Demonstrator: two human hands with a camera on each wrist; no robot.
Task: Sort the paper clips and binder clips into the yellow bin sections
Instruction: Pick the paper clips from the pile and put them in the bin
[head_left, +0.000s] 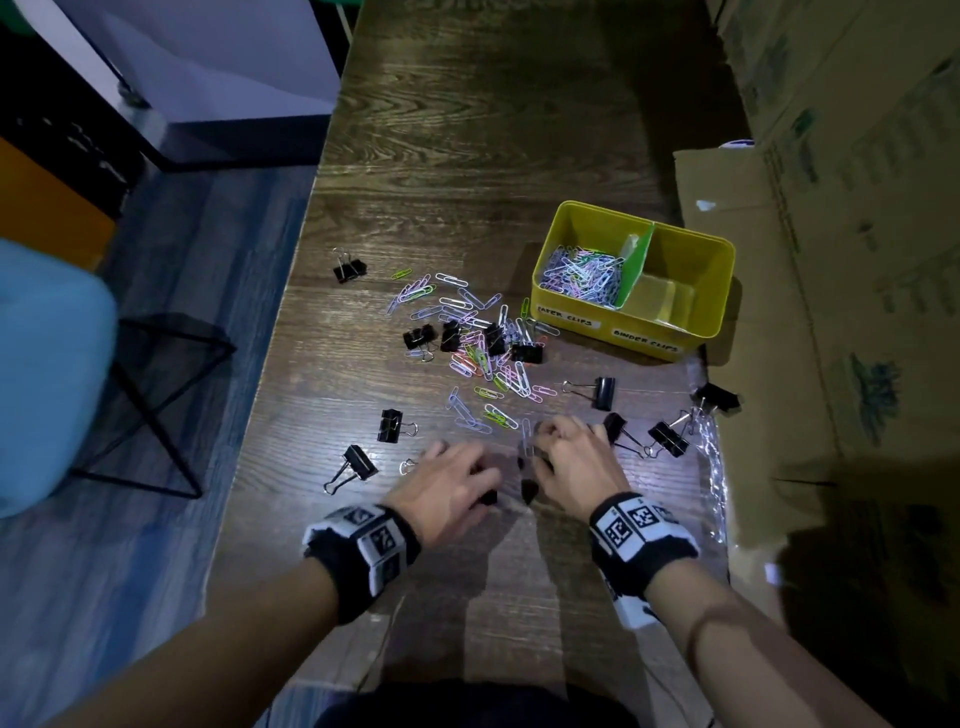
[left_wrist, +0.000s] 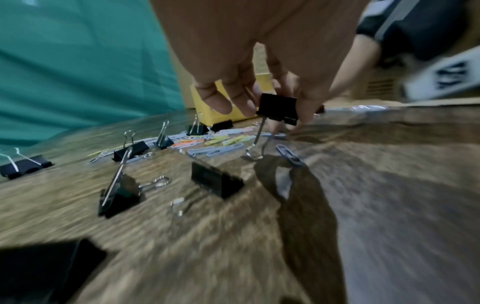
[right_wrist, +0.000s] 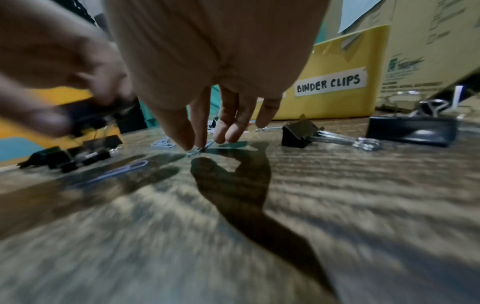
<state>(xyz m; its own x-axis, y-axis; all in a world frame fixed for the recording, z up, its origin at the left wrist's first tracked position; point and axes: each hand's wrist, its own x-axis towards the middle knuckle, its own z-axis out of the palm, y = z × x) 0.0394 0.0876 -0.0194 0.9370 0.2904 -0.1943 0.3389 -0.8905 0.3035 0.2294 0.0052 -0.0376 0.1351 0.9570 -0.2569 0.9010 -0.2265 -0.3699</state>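
Observation:
The yellow bin (head_left: 717, 291) stands at the right of the wooden table. Its left section holds several paper clips (head_left: 582, 273); the right section, labelled BINDER CLIPS (right_wrist: 330, 84), shows only its floor. A mixed pile of coloured paper clips and black binder clips (head_left: 478, 343) lies in front of it. My left hand (left_wrist: 272, 117) pinches a black binder clip (left_wrist: 278, 107) just above the table, its wire handle hanging down. My right hand (right_wrist: 198, 144) reaches down beside it, thumb and forefinger pinching a paper clip (right_wrist: 195, 151) that lies on the wood.
Loose binder clips lie left of my hands (head_left: 358, 465) and right of them (head_left: 667, 439). Cardboard boxes (head_left: 831, 260) wall off the right side, with clear plastic wrap (head_left: 711, 457) along them. The table's left edge (head_left: 270, 364) drops toward a teal chair (head_left: 47, 374).

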